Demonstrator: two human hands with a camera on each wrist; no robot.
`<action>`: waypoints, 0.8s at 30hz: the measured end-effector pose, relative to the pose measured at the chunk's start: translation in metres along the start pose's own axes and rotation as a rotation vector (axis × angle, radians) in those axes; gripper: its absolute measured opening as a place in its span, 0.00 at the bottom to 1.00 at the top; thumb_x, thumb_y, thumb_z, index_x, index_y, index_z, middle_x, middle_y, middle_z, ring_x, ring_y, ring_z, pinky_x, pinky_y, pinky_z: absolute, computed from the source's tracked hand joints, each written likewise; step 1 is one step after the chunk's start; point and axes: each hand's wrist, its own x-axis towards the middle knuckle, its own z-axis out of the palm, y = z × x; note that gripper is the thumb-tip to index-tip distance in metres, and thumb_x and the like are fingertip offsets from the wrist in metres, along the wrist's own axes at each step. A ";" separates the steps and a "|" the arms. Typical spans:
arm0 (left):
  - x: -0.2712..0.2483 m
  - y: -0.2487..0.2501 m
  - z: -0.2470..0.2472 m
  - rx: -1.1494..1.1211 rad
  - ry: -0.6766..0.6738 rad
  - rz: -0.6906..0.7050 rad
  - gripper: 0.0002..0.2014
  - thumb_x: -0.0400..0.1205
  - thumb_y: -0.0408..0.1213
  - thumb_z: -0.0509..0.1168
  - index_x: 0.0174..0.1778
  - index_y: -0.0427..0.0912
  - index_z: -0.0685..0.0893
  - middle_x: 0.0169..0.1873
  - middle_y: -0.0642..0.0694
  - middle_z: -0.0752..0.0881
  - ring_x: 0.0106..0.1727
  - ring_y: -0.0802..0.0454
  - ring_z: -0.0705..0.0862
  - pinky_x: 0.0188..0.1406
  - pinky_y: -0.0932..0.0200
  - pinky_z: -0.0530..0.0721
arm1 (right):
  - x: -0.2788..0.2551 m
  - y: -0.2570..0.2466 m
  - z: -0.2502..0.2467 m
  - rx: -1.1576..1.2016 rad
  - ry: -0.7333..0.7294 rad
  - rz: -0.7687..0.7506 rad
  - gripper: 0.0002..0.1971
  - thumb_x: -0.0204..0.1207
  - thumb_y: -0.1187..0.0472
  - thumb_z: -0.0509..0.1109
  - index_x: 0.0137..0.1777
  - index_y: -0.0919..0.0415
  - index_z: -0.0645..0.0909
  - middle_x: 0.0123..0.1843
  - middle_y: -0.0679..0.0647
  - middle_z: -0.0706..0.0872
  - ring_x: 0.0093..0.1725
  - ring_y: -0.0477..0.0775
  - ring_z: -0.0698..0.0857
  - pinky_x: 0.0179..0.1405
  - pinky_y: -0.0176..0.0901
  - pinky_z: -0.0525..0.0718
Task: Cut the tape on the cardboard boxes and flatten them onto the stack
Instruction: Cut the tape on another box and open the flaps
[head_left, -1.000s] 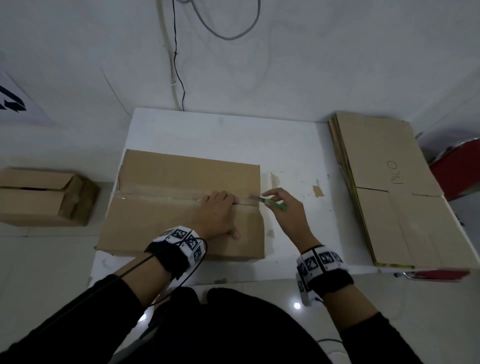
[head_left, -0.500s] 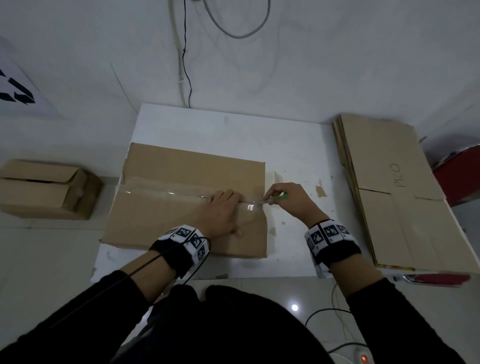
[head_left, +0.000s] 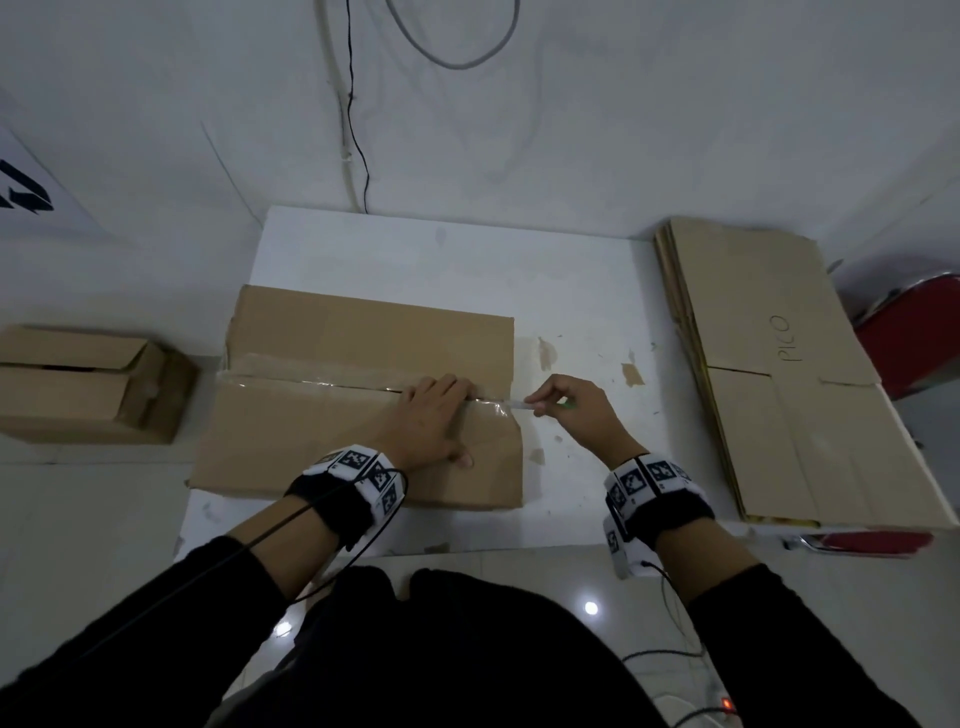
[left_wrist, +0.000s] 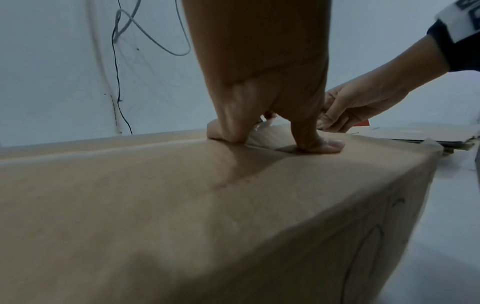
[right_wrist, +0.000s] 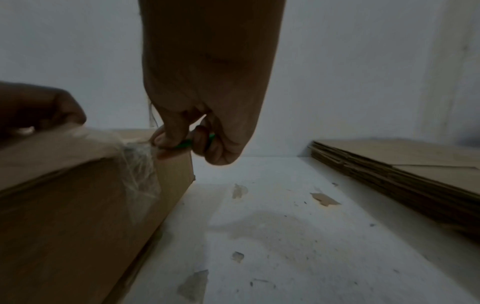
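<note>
- Nearest, the left hand (head_left: 431, 421) lay flat with straight fingers on the top of the cardboard box (head_left: 358, 395), pressing it down just beside the taped seam, as it had half a second before.
- Beside it, the right hand (head_left: 571, 410) pinched a green-handled cutter (right_wrist: 185, 144), its blade at the box's right edge, where the clear tape (right_wrist: 137, 162) wrapped over the corner.
- Since a second earlier, that hand had brought the cutter in from clear of the box to the tape; the cut along the seam probably was only beginning.
- The box sat mid-desk (head_left: 571, 291), closed and not yet flattened.
- Farther right, the stack (head_left: 769, 374) of flattened cartons lay at the desk's edge, well apart.
- Far left, a second box (head_left: 88, 384) waited on the floor.
</note>
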 end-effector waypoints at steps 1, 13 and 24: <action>0.000 -0.001 0.000 0.000 -0.001 0.002 0.40 0.63 0.53 0.79 0.69 0.50 0.70 0.64 0.51 0.73 0.64 0.47 0.70 0.62 0.50 0.67 | -0.003 0.002 -0.002 0.002 -0.015 -0.001 0.05 0.75 0.68 0.75 0.44 0.58 0.89 0.37 0.51 0.91 0.43 0.48 0.89 0.47 0.55 0.86; 0.002 0.008 -0.005 -0.113 -0.045 -0.075 0.33 0.65 0.56 0.78 0.62 0.50 0.74 0.60 0.52 0.78 0.66 0.49 0.70 0.65 0.48 0.64 | -0.006 -0.003 -0.003 -0.009 -0.011 -0.050 0.07 0.76 0.69 0.73 0.45 0.56 0.87 0.38 0.48 0.91 0.38 0.38 0.85 0.38 0.25 0.79; 0.001 0.017 0.010 -0.164 0.035 -0.107 0.26 0.64 0.58 0.77 0.51 0.54 0.73 0.55 0.57 0.78 0.61 0.50 0.72 0.61 0.48 0.62 | -0.008 -0.022 0.003 0.014 -0.008 -0.077 0.03 0.77 0.67 0.73 0.44 0.60 0.82 0.37 0.50 0.90 0.36 0.37 0.82 0.32 0.27 0.74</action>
